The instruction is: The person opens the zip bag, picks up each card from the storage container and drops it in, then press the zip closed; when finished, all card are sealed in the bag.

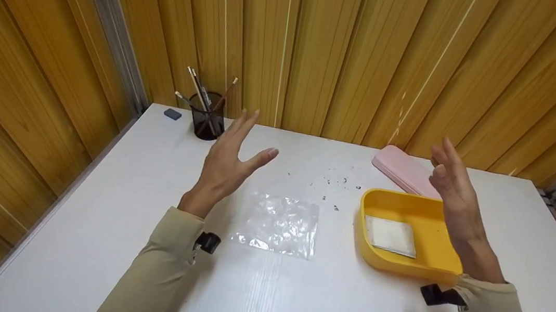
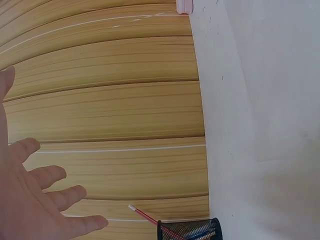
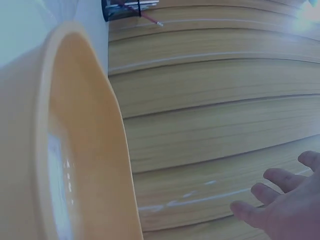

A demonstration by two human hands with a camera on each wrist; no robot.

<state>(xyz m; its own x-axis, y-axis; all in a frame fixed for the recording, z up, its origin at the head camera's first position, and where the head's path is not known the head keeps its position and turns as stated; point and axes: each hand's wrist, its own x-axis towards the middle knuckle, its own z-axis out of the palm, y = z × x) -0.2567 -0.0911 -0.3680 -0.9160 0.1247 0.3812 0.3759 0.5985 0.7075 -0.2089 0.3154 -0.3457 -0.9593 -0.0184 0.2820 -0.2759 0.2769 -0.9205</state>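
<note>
the clear bag (image 1: 280,224) lies flat on the table (image 1: 241,298), left of the yellow bin (image 1: 391,265). a white pad (image 1: 390,236) rests in the bin's left part. dark specks (image 1: 336,208) are scattered behind the bag; a pink case (image 1: 404,169) lies just behind the bin. at the far left corner, a mesh cup (image 1: 208,127) holds pencils beside a dark block (image 1: 173,113). the left hand (image 1: 225,164) is raised, fingers spread, thumb wide. the right hand (image 1: 457,210), fingers up, partly hides the bin. both are empty.
</note>
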